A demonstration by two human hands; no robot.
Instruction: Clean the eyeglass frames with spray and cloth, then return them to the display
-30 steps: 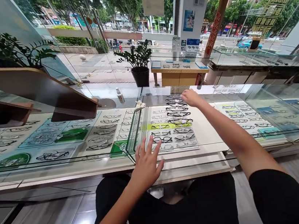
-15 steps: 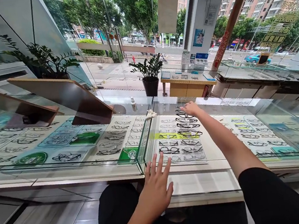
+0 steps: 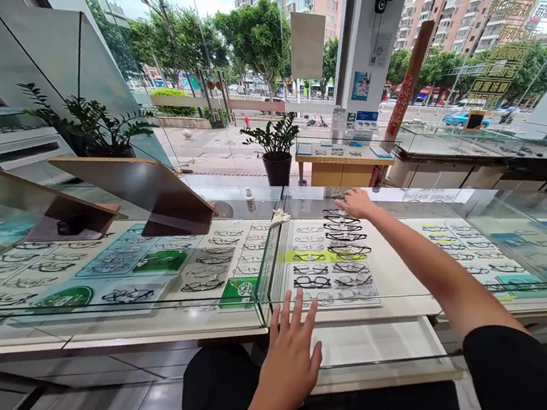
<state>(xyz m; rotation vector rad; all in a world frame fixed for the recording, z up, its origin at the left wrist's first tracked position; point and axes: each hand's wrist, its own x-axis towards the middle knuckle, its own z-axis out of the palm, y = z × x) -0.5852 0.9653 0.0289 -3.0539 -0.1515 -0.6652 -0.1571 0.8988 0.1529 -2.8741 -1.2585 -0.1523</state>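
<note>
My left hand (image 3: pixel 293 354), palm down with fingers spread, hovers over the near edge of the glass counter and holds nothing. My right hand (image 3: pixel 357 204) reaches to the far side of the counter top. Its fingers are closed at a pair of eyeglasses (image 3: pixel 335 193), partly hidden by the hand. Just nearer to me, several dark-framed eyeglasses (image 3: pixel 344 233) form a column on the glass. More eyeglasses (image 3: pixel 312 282) lie in rows to the left of that column, over a pale display sheet with a yellow-green stripe (image 3: pixel 300 256).
An open white drawer (image 3: pixel 372 343) juts out below the counter. A crumpled pale cloth (image 3: pixel 280 217) and a small white bottle (image 3: pixel 250 199) stand near the glass divider. Slanted brown boards (image 3: pixel 150 187) sit left. A potted plant (image 3: pixel 277 164) stands beyond the counter.
The view has tilted up slightly. My right hand has shifted a little at the far end of the eyeglasses column. My left hand stays spread near the counter's front edge.
</note>
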